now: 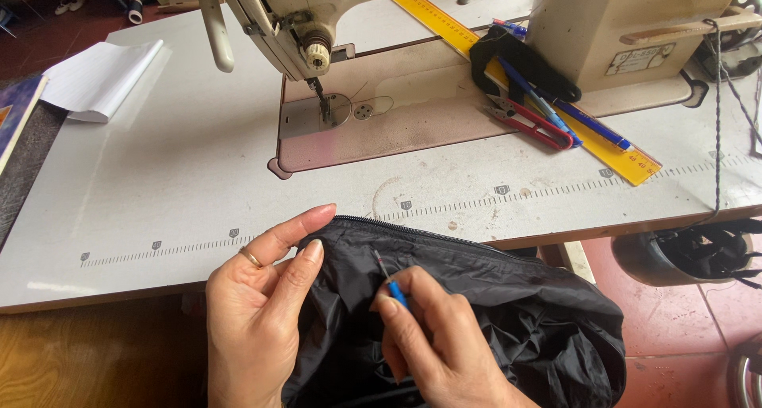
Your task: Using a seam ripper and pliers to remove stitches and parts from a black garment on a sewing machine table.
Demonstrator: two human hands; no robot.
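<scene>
A black, shiny garment (pixel 508 313) with a zipper edge lies in my lap against the front edge of the sewing table (pixel 182 162). My left hand (pixel 258 313), a ring on one finger, pinches the garment's top left corner near the zipper. A small blue-handled seam ripper (pixel 389 279) sits in my right hand (pixel 444 344), its metal tip touching the black cloth just below the zipper edge.
A cream sewing machine (pixel 317 27) stands at the back of the table. A yellow ruler (pixel 548 82), red thread snips (pixel 540 126), blue pens and a black cloth strip lie right of the needle. Folded white paper (pixel 99 78) lies far left. A dark helmet (pixel 690 253) rests on the red floor.
</scene>
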